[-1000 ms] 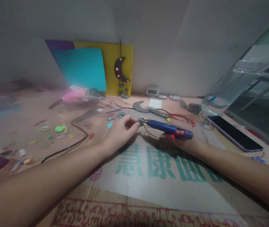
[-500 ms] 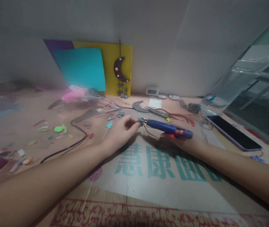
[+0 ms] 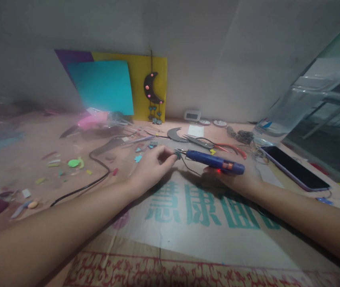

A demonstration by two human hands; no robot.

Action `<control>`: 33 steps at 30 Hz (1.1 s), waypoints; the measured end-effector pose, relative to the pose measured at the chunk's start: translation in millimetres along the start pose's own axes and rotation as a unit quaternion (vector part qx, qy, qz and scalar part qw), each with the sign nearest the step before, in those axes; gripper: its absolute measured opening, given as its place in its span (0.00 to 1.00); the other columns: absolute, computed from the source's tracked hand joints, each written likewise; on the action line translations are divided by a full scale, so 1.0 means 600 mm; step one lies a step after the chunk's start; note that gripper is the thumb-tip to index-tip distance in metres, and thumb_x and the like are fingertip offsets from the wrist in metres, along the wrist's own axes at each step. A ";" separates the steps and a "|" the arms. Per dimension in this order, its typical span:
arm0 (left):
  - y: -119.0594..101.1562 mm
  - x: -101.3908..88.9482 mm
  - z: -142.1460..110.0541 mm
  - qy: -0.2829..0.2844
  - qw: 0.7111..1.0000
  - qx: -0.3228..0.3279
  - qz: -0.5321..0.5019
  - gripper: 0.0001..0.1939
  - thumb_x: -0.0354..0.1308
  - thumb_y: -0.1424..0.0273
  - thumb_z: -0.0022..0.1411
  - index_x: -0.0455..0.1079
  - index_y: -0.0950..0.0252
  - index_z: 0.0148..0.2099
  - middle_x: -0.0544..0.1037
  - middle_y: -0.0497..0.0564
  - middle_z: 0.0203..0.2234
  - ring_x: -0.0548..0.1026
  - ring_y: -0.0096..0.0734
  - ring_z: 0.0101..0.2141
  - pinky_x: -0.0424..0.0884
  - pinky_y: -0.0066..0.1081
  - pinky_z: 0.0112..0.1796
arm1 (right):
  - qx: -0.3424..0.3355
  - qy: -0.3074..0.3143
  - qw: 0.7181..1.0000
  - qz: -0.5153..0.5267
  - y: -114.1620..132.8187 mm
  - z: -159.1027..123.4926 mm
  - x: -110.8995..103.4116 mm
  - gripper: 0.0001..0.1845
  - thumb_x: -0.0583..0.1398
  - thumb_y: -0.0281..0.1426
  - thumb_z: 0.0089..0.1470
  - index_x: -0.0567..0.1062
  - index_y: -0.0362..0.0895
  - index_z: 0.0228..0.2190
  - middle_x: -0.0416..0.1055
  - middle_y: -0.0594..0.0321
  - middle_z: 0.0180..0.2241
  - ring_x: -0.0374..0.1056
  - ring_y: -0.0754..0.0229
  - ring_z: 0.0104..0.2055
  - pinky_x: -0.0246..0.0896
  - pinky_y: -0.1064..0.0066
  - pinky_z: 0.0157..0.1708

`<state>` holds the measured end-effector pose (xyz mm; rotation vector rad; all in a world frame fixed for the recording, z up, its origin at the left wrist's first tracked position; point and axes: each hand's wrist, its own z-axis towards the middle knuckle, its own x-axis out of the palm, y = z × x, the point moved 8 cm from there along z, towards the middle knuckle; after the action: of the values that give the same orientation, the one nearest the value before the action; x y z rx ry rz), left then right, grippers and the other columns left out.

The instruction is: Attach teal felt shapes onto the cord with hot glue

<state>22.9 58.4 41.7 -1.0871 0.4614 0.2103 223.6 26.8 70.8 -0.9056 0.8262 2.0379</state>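
Note:
My right hand is wrapped round the grip of a blue glue gun, which points left with a small red light lit on its underside. Between the thumb and fingers of my left hand is a small dark teal piece, partly hidden by the fingertips. The gun's metal nozzle meets the piece or sits just beside it; I cannot tell which. A thin dark cord trails from the piece down to the right. Beyond my left hand lies a light-blue flower shape.
Red-handled pliers and a dark crescent lie beyond my hands. A phone rests at right, near a clear plastic container. At left are a black cable and scattered clay bits. A decorated crescent hanging stands against yellow card.
Both hands stay almost still, holding the same things. The glue gun has shifted very slightly to the right.

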 end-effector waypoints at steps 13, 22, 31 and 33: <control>0.003 -0.001 0.000 0.002 1.000 -0.003 -0.010 0.08 0.54 0.66 0.63 0.68 0.65 0.35 0.74 0.48 0.30 0.72 0.31 0.33 0.66 0.29 0.35 | -0.022 -0.005 1.000 -0.002 0.006 0.000 -0.002 0.12 0.62 0.43 0.52 0.73 0.51 0.23 0.74 0.63 0.25 0.71 0.54 0.30 0.63 0.66 0.28; 0.005 0.000 0.001 0.003 1.000 0.004 0.001 0.08 0.54 0.66 0.63 0.68 0.65 0.35 0.74 0.48 0.30 0.71 0.31 0.34 0.66 0.30 0.36 | -0.060 -0.025 0.997 -0.040 0.015 -0.002 -0.008 0.13 0.62 0.43 0.53 0.74 0.49 0.23 0.75 0.63 0.25 0.71 0.55 0.31 0.64 0.67 0.29; 0.002 0.003 0.000 0.014 1.000 -0.002 0.002 0.08 0.54 0.66 0.63 0.68 0.65 0.35 0.73 0.48 0.30 0.71 0.31 0.33 0.66 0.30 0.36 | -0.042 -0.013 0.999 -0.030 0.017 0.002 -0.008 0.13 0.64 0.42 0.51 0.74 0.49 0.22 0.74 0.64 0.23 0.69 0.57 0.26 0.62 0.69 0.24; 0.003 0.003 0.001 0.013 1.000 0.000 0.003 0.08 0.54 0.66 0.63 0.68 0.65 0.35 0.74 0.48 0.29 0.71 0.31 0.33 0.66 0.30 0.36 | -0.038 -0.014 0.999 -0.023 0.017 0.003 -0.008 0.14 0.63 0.43 0.51 0.72 0.49 0.20 0.72 0.65 0.21 0.68 0.58 0.24 0.62 0.69 0.23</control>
<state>23.8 59.4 39.8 -1.0898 0.4876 0.2017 216.7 21.2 78.4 -0.9284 0.7114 2.0488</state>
